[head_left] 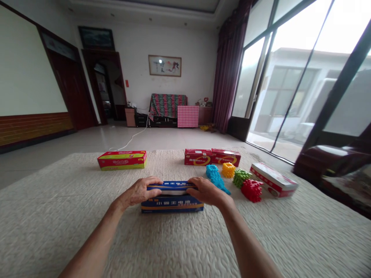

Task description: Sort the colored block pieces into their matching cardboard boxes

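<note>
A blue box with white lettering and an orange stripe stands on the quilted cover in front of me. Over it is a blue top piece with similar lettering, and a grey strip shows between the two. Whether this piece is a lid or a second box, I cannot tell. My left hand grips its left end, thumb in front and fingers over the top. At the right end, my right hand holds it the same way.
A red and yellow-green box lies at the far left. Two red boxes stand end to end at the back. To the right are blue, yellow, green and red toy blocks, beside a white-and-red box.
</note>
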`<move>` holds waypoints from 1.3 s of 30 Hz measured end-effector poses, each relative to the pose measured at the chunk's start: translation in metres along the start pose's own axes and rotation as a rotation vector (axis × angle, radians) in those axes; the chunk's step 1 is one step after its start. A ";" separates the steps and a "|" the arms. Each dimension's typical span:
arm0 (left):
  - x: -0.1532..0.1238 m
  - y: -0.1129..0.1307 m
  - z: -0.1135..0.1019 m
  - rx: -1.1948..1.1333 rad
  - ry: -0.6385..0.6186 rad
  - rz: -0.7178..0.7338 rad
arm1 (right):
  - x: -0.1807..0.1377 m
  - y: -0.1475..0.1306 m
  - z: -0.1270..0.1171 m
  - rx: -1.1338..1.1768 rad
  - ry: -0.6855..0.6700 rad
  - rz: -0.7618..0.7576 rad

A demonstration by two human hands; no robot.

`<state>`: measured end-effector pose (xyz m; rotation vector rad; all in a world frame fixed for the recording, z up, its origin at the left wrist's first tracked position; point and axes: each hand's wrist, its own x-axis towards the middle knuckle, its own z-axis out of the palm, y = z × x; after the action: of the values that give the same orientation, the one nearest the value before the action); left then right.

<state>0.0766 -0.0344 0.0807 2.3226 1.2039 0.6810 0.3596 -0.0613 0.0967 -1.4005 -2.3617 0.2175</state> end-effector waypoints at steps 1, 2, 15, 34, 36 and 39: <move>0.000 -0.001 0.000 -0.017 0.007 -0.007 | -0.001 -0.002 -0.002 0.028 0.005 0.021; 0.000 -0.002 0.000 -0.037 0.021 -0.020 | -0.001 -0.003 -0.004 0.057 0.015 0.046; 0.006 -0.019 0.010 -0.277 0.353 -0.136 | 0.019 0.007 0.015 0.438 0.522 0.237; 0.005 -0.014 0.004 -0.522 0.247 -0.155 | 0.017 0.015 -0.002 1.351 0.625 0.424; 0.013 -0.022 0.014 -0.604 0.386 -0.201 | 0.017 0.019 -0.001 1.295 0.684 0.391; 0.020 -0.031 0.026 -0.683 0.533 -0.209 | 0.017 0.026 0.004 0.928 0.686 0.411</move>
<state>0.0827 -0.0048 0.0467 1.4713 1.1506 1.4253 0.3716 -0.0342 0.0887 -1.1712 -1.1365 0.7015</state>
